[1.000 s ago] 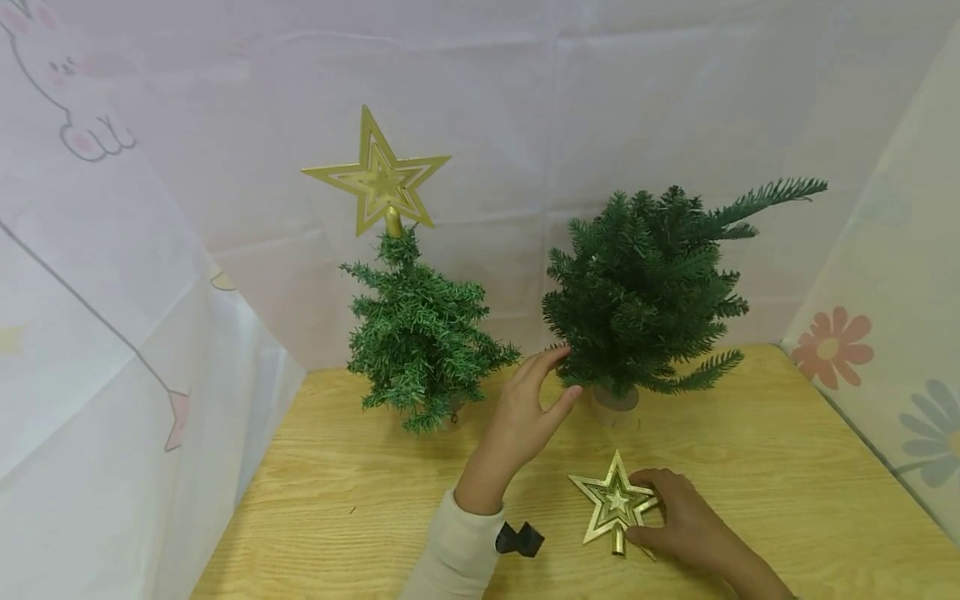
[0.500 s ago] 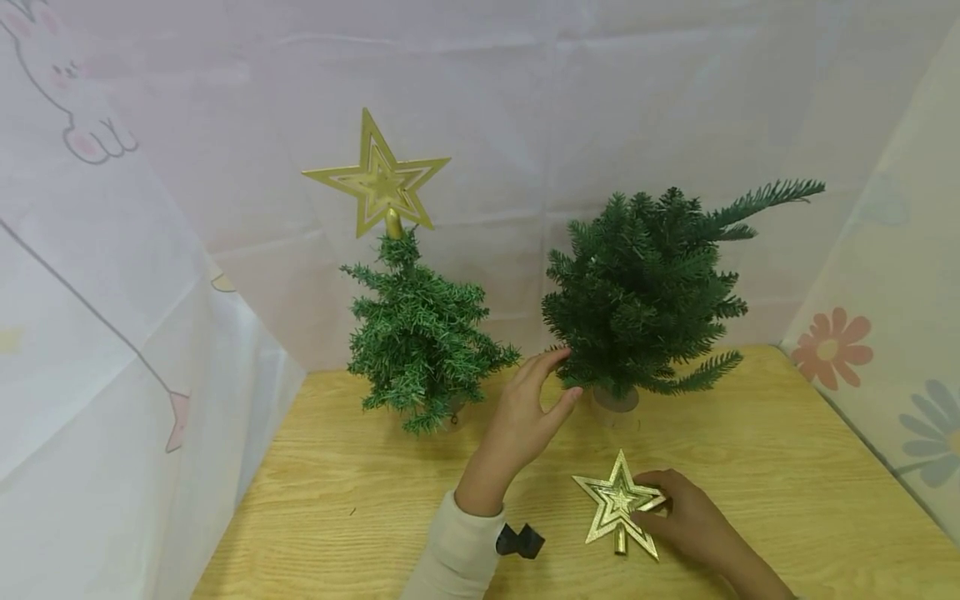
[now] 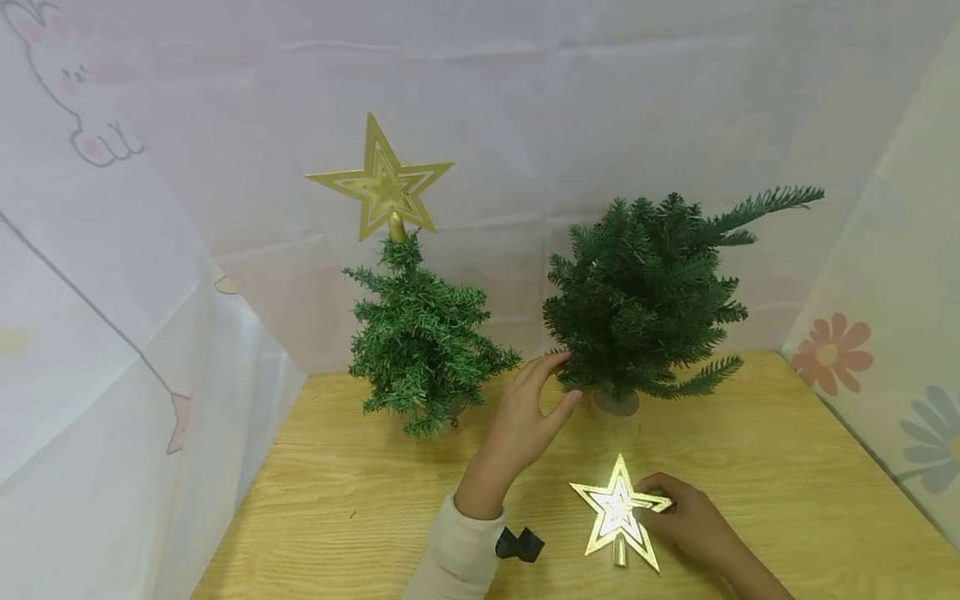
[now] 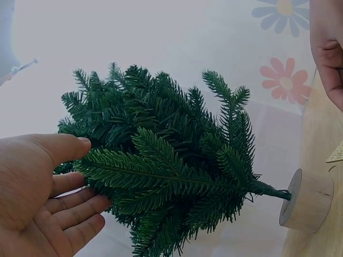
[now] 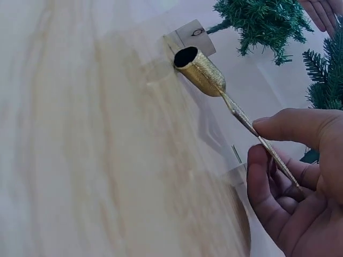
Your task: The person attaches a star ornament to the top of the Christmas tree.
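Note:
My right hand (image 3: 686, 521) pinches a gold star tree topper (image 3: 617, 508) by one side point, thumb against fingers. In the right wrist view the topper (image 5: 206, 75) appears edge-on, its hollow socket facing the camera. My left hand (image 3: 517, 429) reaches to the left side of the dark green Christmas tree (image 3: 645, 300), fingers spread and relaxed. The left wrist view has that hand (image 4: 59, 198) beside the branch tips, thumb and fingers apart, not gripping. The dark tree stands on a round wooden base (image 4: 308, 201). Its top carries no star.
A lighter green Christmas tree (image 3: 420, 342) with a gold star (image 3: 386, 185) on top stands at the left rear of the wooden table (image 3: 315, 500). Printed cloth (image 3: 495, 108) hangs behind and at both sides. A long branch (image 3: 772, 204) juts right from the dark tree.
The star in my right hand has tilted and now glares brightly; it seems lifted slightly from the table. My left hand has stayed beside the dark tree.

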A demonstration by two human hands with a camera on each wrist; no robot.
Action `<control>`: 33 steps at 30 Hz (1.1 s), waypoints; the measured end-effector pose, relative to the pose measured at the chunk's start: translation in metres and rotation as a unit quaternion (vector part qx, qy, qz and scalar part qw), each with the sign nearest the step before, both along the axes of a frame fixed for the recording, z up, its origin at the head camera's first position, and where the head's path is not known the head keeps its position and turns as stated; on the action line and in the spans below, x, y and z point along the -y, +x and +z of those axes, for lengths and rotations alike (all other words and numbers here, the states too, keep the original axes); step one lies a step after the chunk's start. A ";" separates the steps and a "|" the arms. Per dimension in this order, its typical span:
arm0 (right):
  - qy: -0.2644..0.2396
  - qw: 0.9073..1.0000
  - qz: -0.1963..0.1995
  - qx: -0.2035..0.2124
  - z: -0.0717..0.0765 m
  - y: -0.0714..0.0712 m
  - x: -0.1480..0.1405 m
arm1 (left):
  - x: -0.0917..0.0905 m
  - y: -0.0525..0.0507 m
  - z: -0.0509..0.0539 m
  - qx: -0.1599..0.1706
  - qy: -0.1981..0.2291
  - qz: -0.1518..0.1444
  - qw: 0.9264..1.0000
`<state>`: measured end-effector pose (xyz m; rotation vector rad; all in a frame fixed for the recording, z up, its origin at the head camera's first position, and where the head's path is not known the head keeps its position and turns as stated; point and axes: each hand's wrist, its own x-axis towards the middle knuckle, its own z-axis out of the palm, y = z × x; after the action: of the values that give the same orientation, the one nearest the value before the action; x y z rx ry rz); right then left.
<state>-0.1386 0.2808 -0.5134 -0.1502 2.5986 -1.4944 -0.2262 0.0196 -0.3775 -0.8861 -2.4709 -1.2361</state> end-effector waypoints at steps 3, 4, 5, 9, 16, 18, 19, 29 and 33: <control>-0.019 1.000 -0.007 0.009 -0.001 -0.001 -0.001 | 0.000 0.000 0.000 0.000 0.001 -0.001 1.000; -0.029 0.999 -0.012 0.016 -0.001 -0.001 -0.002 | 0.000 0.000 0.000 0.000 0.001 -0.002 1.000; -0.039 0.999 -0.016 0.022 -0.001 -0.001 -0.002 | 0.000 0.000 0.000 0.000 0.001 -0.002 1.000; -0.065 0.997 -0.037 0.034 0.000 -0.003 -0.004 | 0.000 0.001 0.000 0.000 0.001 -0.004 1.000; -0.079 0.994 -0.052 0.050 0.004 -0.004 -0.006 | 0.001 0.001 0.000 -0.002 0.004 -0.007 1.000; -0.084 0.994 -0.048 0.057 0.004 -0.004 -0.007 | 0.001 0.001 0.000 -0.003 0.003 -0.007 1.000; -0.087 0.993 -0.044 0.060 0.004 -0.004 -0.008 | 0.001 0.001 0.000 -0.002 0.002 -0.006 1.000; -0.129 0.989 -0.012 0.068 0.006 -0.004 -0.011 | 0.001 0.001 0.001 0.000 -0.003 -0.003 1.000; -0.134 0.989 -0.013 0.069 0.003 -0.005 -0.012 | 0.001 0.001 0.001 -0.001 -0.005 -0.004 1.000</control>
<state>-0.1439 0.2927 -0.5103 -0.0402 2.2942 -1.7892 -0.2256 0.0190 -0.3770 -0.8992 -2.4767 -1.2262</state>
